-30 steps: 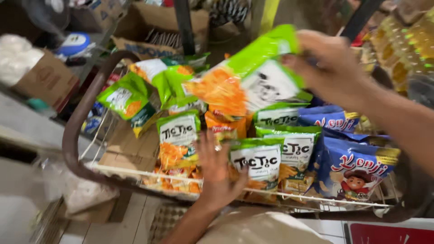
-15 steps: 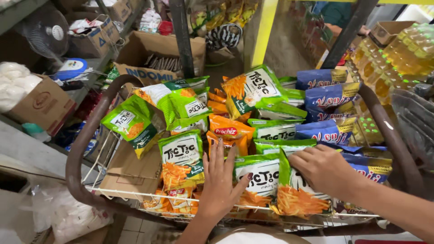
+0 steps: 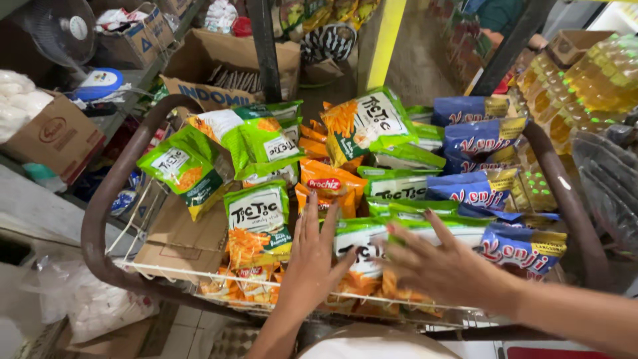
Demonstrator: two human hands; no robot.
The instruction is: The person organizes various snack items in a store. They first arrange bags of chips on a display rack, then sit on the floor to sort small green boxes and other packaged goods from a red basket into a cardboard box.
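Cluttered shop aisle, cardboard boxes point(image 3: 219, 63) far left, bottles of yellow oil point(image 3: 591, 83) far right, yellow post point(image 3: 389, 43) at the back. Wire basket point(image 3: 113, 199) with a brown rounded rim sits in the middle, mostly packed with snack bags. Green-and-white chip bags point(image 3: 258, 223) fill the left and centre rows, orange bags point(image 3: 327, 186) lie between them, blue bags point(image 3: 478, 189) are stacked at the right. Flat cardboard point(image 3: 176, 239) shows bare at near left, so that corner looks unfilled; the rest seems already arranged. Left hand point(image 3: 311, 262) fingers spread, palm pressing flat on the near green bags, gripping nothing. Right hand point(image 3: 442, 266) also open, fingers apart, resting on the near row just beside the blue bags. Bags stand mostly upright, some tilted.
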